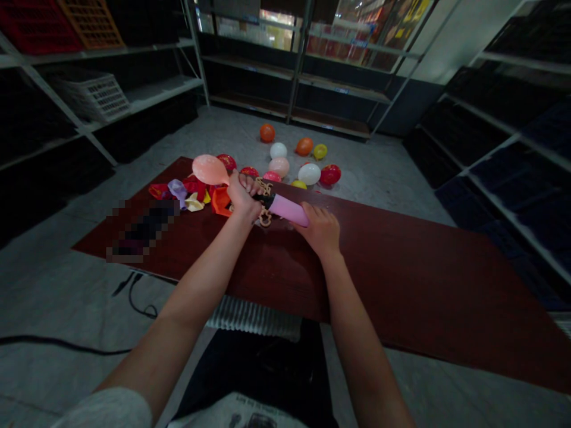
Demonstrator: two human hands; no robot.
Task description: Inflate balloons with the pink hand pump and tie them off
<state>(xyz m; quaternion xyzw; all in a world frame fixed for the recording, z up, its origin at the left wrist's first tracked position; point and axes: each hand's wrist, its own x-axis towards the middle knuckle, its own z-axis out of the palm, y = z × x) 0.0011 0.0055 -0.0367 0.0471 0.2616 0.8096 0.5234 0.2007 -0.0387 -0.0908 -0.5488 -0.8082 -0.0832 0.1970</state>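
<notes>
Over the dark red table (401,285), my left hand (244,197) is closed around the neck of a partly inflated light pink balloon (210,170), at the black end of a pink balloon pump (289,210). The nozzle itself is hidden by my fingers. My right hand (320,230) grips the other end of the pump. Just beyond and below the pump lie brown ring-shaped pieces (265,217), too small to identify. Left of my left hand is a pile of uninflated balloons (194,202) in red, purple, cream and orange.
A blurred-out dark object (145,229) lies on the table's left. Inflated balloons (304,146) are scattered on the floor behind the table. Metal shelves (292,71) stand at the back and both sides, with a white crate (104,98) at left. A black cable (66,343) crosses the floor.
</notes>
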